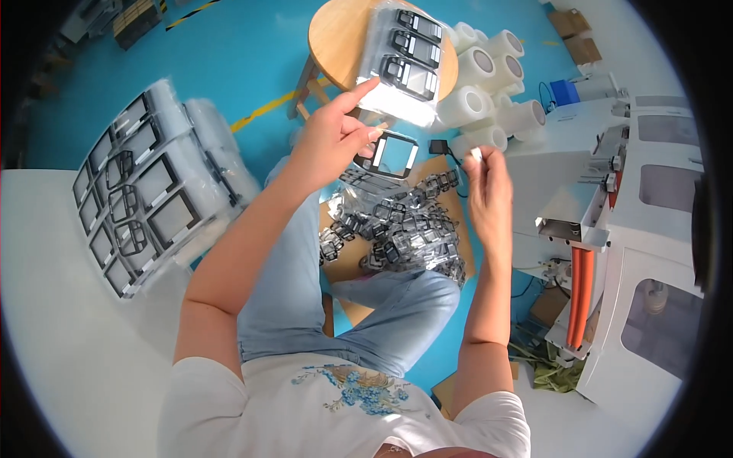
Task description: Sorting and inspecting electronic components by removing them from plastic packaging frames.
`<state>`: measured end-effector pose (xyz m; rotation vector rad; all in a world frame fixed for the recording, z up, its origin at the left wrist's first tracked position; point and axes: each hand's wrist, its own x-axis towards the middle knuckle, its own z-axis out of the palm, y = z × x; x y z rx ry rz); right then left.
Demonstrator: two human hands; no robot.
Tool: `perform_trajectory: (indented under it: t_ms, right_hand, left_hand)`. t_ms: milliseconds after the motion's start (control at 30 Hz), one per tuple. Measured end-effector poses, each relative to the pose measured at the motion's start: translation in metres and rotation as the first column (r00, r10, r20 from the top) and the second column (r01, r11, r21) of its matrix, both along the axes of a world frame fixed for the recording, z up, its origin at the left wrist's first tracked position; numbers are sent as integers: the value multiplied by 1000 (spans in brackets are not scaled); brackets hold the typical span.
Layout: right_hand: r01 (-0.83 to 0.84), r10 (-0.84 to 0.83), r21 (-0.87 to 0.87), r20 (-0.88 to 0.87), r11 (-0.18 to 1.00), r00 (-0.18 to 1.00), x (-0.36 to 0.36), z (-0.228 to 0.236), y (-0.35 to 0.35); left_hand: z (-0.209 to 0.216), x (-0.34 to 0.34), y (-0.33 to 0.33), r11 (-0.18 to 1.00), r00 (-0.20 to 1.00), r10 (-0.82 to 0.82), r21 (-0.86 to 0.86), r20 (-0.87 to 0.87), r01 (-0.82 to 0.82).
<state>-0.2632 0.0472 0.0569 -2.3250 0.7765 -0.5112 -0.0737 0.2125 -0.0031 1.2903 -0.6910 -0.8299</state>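
Observation:
My left hand (pixel 333 143) pinches a flat black frame (pixel 412 157) by its left edge, the index finger stretched out beyond it. The frame has pale strips along its sides and a see-through window. To the right, the fingertips of my right hand (pixel 489 183) are pressed together; a small white spot shows there, and I cannot make out what they hold. Below both hands lies a heap of black-and-clear plastic pieces (pixel 416 229). Just past the left hand, a stack of clear sheets with black frames (pixel 412 49) rests on a round wooden stool (pixel 328 34).
At left, more sheets of black frames (pixel 141 191) are stacked on a white table (pixel 46 252). White film rolls (pixel 477 65) stand beyond the right hand. A white machine (pixel 641 282) with orange hoses (pixel 580 298) is close by on the right. A cardboard sheet (pixel 463 229) lies under the heap.

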Motion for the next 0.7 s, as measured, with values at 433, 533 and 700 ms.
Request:
perform_trajectory:
  t_ms: [433,533,700]
  right_hand:
    - [-97,-16,184,530,978,848,115,65,-58]
    - [-51,20,90,315,995,949,159,19,-120]
    - [-27,40,-67,204,997,978,120,-12,-84]
  left_hand:
    - [-10,-27,17,966,952,-65,-258,-299,-15]
    - [4,-22,-15,922,964,251,-283,-81,-264]
    - [-16,-2,-16,954,909,218,117,355,-275]
